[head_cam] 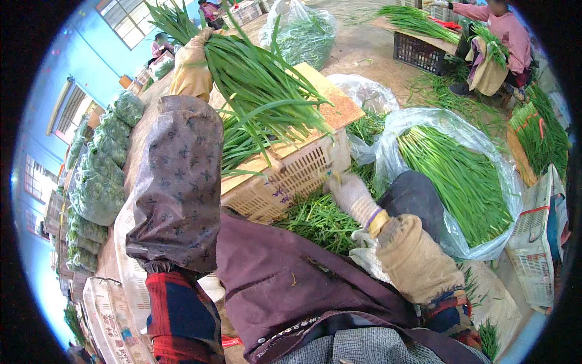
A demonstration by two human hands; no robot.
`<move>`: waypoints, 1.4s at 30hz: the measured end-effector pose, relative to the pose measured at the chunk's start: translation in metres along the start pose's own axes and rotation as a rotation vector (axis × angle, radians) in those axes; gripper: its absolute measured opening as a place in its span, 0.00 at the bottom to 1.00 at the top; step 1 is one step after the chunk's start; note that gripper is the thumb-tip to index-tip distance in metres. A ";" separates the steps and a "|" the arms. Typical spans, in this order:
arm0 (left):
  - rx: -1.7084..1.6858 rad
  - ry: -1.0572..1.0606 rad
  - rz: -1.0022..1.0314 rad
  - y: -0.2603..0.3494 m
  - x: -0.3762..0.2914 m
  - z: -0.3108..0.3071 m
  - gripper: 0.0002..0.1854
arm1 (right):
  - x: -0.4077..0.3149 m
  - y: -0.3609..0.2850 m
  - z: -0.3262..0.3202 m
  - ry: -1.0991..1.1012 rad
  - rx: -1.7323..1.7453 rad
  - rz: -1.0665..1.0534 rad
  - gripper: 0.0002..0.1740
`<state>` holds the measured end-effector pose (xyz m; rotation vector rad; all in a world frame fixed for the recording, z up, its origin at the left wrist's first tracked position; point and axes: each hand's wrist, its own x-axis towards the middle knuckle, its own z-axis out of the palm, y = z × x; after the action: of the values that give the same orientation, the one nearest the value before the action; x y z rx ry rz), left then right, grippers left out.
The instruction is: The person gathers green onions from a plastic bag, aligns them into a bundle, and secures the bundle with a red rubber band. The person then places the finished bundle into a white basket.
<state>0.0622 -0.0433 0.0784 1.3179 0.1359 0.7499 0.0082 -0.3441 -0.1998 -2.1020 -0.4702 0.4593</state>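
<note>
My left hand (pixel 193 63), in a yellowish glove, is raised over the far end of a wooden board and shut on a bunch of long flat green leaves (pixel 259 82), which look like garlic chives. The leaves fan out to the right above the wooden board (pixel 336 104). More leaves (pixel 241 145) lie on that board, which rests on a pale plastic crate (pixel 295 168). Beside the crate's right end is my right hand (pixel 343 186), in a pale knitted glove, low over loose green leaves (pixel 318 218). Its fingers are blurred, so their grip is unclear.
An open clear plastic bag (pixel 509 182) of green stalks stands right of my knee. White crates (pixel 532 255) stand at the far right, and stuffed bags (pixel 97 191) line the left wall. A co-worker in pink (pixel 509 36) sits at the upper right beside a black crate (pixel 418 52).
</note>
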 end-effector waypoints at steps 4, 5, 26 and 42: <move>-0.016 0.001 -0.025 -0.004 -0.004 -0.001 0.13 | -0.042 0.013 0.007 -0.366 -0.374 -0.007 0.21; -0.026 0.002 -0.023 -0.003 -0.006 0.000 0.13 | -0.047 0.007 0.002 -0.309 -0.271 -0.047 0.21; -0.256 -0.069 -0.130 -0.022 0.000 -0.032 0.09 | -0.018 -0.079 -0.041 -0.406 1.047 -0.154 0.11; -0.412 -0.593 -0.144 -0.017 -0.004 -0.066 0.14 | -0.006 -0.116 -0.063 0.405 0.055 -0.984 0.48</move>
<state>0.0336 0.0080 0.0436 1.0698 -0.3784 0.2232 0.0160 -0.3305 -0.0683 -1.5900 -1.1217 -0.5031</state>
